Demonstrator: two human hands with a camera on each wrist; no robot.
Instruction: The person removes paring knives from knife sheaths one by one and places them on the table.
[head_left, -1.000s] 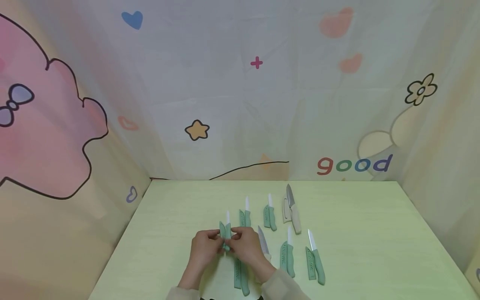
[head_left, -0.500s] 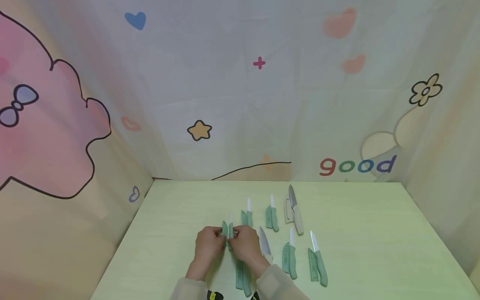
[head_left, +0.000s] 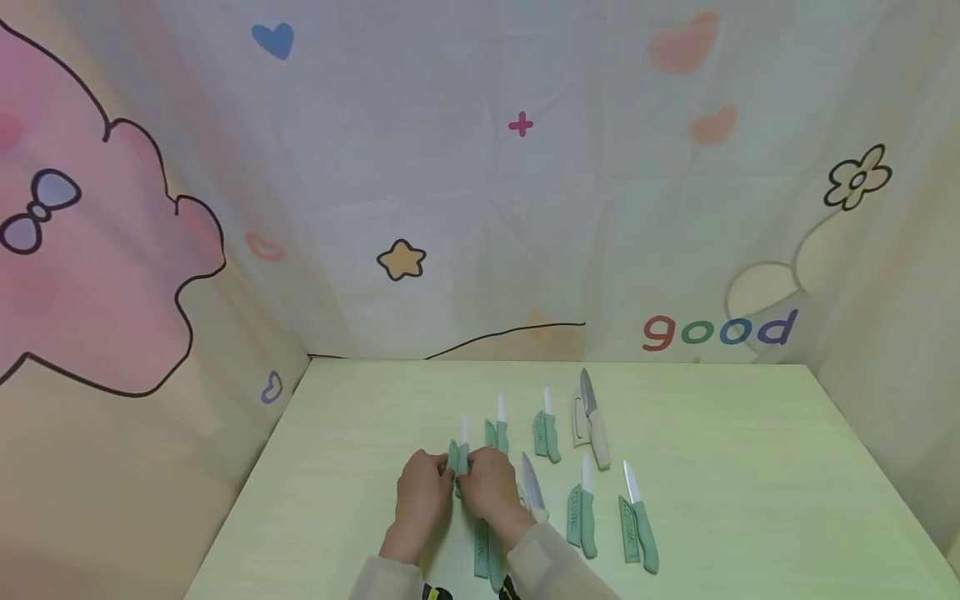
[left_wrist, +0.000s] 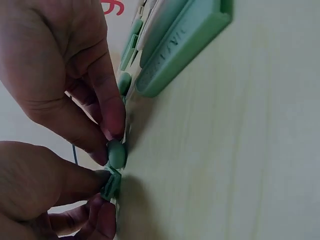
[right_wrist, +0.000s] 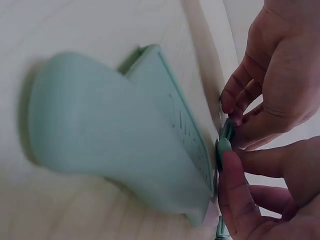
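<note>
My left hand pinches a green knife sheath by its lower end. Just to its right, my right hand pinches the green handle of a small paring knife, its white blade pointing away from me. Sheath and knife stand side by side, low over the table, and look to be touching. Fingers cover the lower parts of both. Under my right forearm lies another green knife with its sheath, partly hidden; its handle looms large in the right wrist view.
Several green knives, each beside its sheath, lie to the right, such as one knife and another. A beige-handled knife lies at the back by its beige sheath. Another grey blade shows beside my right hand. A printed curtain stands behind the table.
The sheath and knife in my hands stood slightly apart half a second ago and are now closer together. The whole view has shifted slightly; the other knives lie as before.
</note>
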